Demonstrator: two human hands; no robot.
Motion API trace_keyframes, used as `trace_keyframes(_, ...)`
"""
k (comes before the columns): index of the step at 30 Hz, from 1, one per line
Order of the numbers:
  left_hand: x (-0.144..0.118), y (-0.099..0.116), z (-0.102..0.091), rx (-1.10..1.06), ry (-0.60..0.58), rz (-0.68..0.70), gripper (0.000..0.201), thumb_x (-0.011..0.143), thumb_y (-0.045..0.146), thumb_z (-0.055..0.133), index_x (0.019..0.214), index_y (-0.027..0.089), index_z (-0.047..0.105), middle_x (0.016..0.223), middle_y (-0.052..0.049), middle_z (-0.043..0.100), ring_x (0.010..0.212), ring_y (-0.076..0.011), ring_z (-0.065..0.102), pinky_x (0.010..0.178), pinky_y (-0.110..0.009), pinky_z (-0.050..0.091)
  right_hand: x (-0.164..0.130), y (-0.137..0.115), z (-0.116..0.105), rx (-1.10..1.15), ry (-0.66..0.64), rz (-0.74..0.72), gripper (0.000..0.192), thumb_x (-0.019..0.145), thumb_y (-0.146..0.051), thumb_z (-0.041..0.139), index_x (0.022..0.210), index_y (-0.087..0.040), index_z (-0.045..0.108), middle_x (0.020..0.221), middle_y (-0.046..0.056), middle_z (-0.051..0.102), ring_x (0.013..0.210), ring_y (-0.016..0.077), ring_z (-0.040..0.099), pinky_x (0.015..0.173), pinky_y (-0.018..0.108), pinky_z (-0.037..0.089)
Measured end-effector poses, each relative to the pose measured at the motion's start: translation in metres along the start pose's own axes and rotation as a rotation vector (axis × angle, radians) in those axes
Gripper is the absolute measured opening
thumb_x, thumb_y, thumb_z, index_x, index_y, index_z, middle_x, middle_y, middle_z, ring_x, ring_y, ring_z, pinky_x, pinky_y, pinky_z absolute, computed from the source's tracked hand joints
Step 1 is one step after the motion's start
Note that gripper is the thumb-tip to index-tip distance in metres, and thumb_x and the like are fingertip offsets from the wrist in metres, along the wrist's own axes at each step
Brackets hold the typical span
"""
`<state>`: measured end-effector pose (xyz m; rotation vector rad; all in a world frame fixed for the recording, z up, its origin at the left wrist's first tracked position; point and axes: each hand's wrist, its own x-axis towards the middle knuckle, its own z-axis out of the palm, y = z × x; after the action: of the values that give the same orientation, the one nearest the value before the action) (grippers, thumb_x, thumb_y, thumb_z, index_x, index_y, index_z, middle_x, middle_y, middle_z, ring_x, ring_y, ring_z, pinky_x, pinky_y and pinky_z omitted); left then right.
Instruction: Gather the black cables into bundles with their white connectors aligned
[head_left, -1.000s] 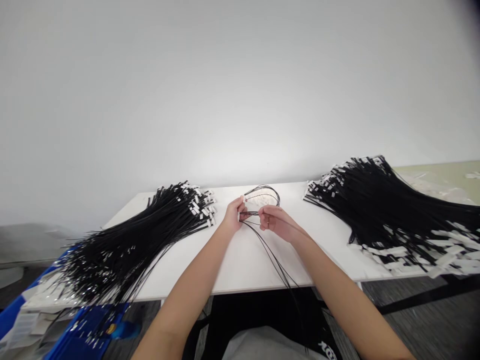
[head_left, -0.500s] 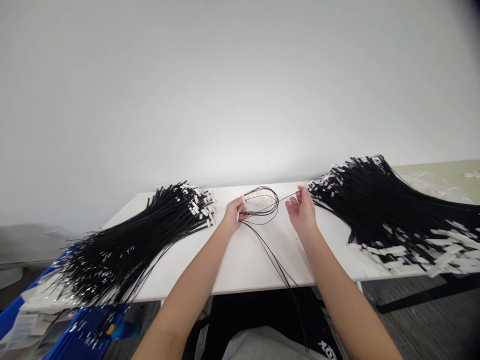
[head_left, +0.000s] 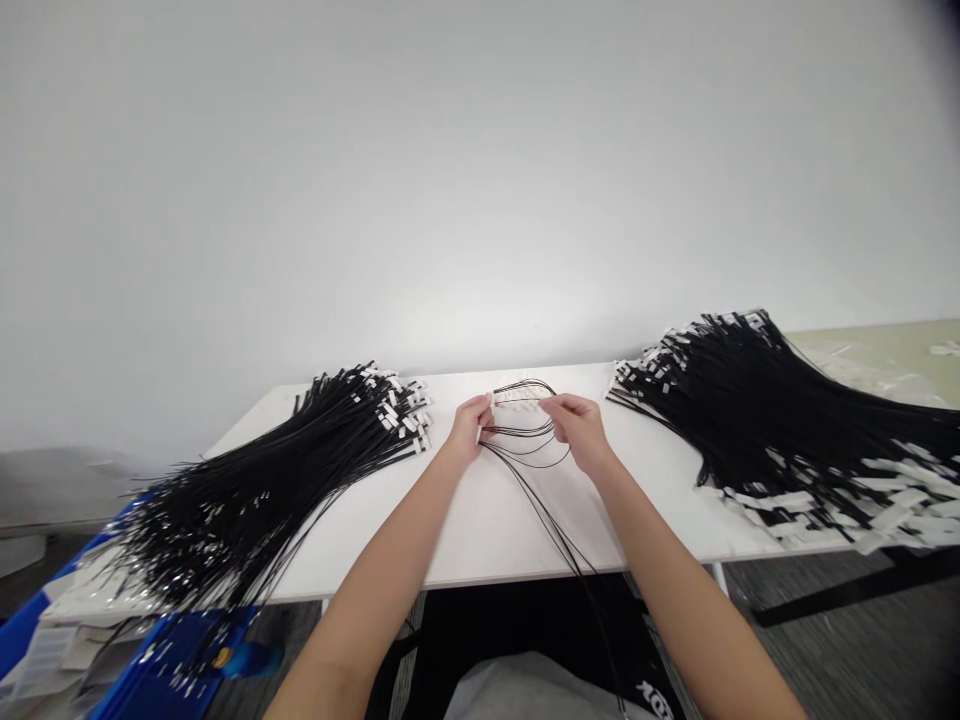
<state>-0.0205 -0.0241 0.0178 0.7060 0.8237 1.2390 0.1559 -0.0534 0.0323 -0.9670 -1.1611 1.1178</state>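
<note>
My left hand (head_left: 468,427) pinches a small bunch of thin black cables (head_left: 527,432) looped on the white table (head_left: 487,520). Their white-tagged ends sit by my fingertips and their tails trail off the front edge. My right hand (head_left: 579,428) is closed on a cable end, held against the loop just right of my left hand.
A large fan of black cables with white tags (head_left: 277,480) lies at the left, spilling over a blue bin (head_left: 161,670). A bigger pile of black cables (head_left: 780,430) covers the right side of the table. A pale wall stands behind.
My right hand reached out to the right pile, drew one cable from it, and has come back to the loop held by my left hand, which stayed in place.
</note>
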Motion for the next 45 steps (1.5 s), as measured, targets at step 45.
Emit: trace_keyframes(45, 0.0023, -0.0043, -0.0045, 0.121, -0.16, 0.086, 0.029, 0.068, 0.036, 0.062, 0.061, 0.017, 0.041, 0.042, 0.008, 0.024, 0.037, -0.005, 0.024, 0.036, -0.02, 0.014, -0.0082, 0.0089, 0.0083, -0.669, -0.071, -0.515, 0.014, 0.071, -0.017, 0.052, 0.064, -0.019, 0.064, 0.058, -0.001, 0.055, 0.055, 0.0099, 0.047, 0.055, 0.022, 0.038)
